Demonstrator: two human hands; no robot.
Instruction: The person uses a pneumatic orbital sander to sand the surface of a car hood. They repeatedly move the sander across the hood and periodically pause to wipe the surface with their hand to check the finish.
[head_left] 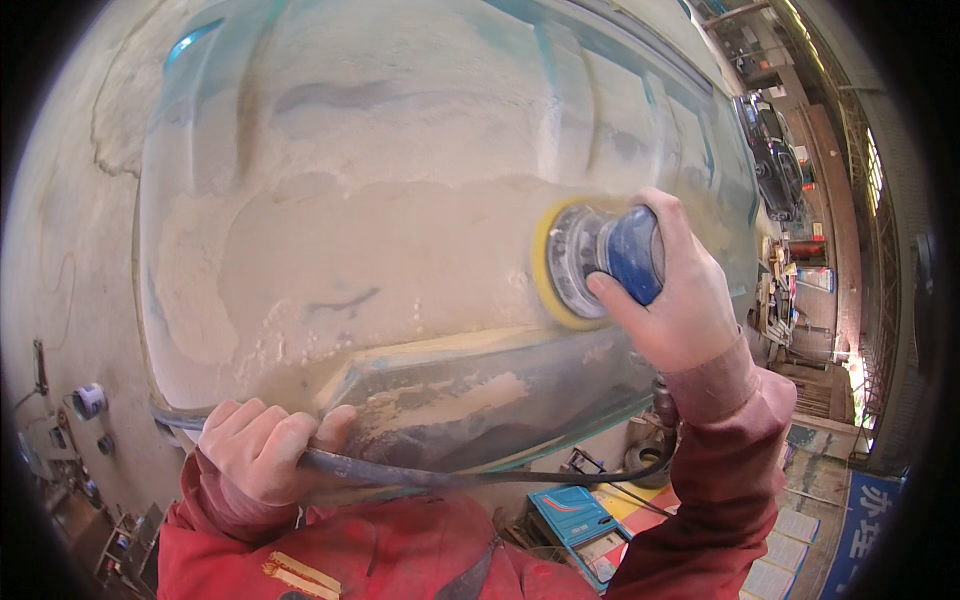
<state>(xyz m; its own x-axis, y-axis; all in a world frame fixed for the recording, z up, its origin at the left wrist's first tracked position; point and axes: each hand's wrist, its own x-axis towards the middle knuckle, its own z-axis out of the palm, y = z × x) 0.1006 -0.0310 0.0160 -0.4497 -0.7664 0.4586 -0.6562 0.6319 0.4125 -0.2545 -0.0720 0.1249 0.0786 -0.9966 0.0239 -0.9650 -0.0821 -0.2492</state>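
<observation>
My right hand [680, 290] is wrapped over the blue top of an air sander [585, 260]. Its round pad, rimmed in yellow, stands on edge against a large vehicle panel [400, 240] smeared with beige filler. My left hand [265, 450] is closed around a dark air hose [440, 478] at the lower left. The hose runs across in front of my body and bends up towards the fitting below my right wrist. Under the sander, a recessed strip [470, 400] of the panel shows grey patches and beige filler. Teal paint shows along the panel's edges.
A blue case [575, 515] lies low by my right forearm. A white bucket [89, 401] stands at the far left among tools. A dark car [775, 160] and cluttered shelves are off to the right. A blue banner [865, 535] hangs at the lower right.
</observation>
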